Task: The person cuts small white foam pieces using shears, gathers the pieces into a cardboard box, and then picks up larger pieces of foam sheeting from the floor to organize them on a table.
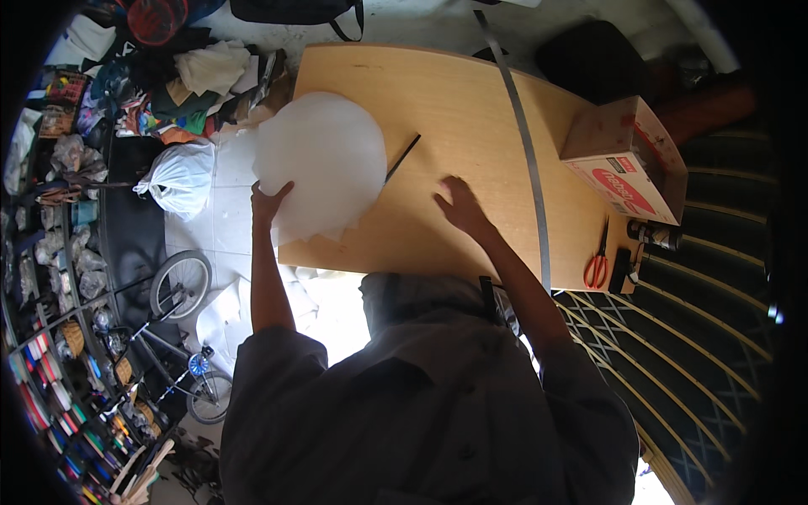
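Note:
A large, roundish stack of thin white translucent sheets [324, 160] lies on the left part of the wooden table [454, 93], its lower edge uneven. My left hand [271, 204] grips the stack's near-left edge, thumb on top; its other fingers are partly hidden. Over the bare wood to the right, my right hand [463, 204] is held with fingers apart, slightly blurred, and nothing in it. Between the stack and that hand lies a thin black stick [404, 157], its lower end touching the sheets' edge.
A grey strap [523, 135] crosses the table. At the right stand an open cardboard box [619, 177], scissors with orange-red handles [597, 271] and a small black object [621, 269]. Left are a tied white bag [181, 178], heaped fabric [210, 71], a bicycle [181, 286] and loaded shelves.

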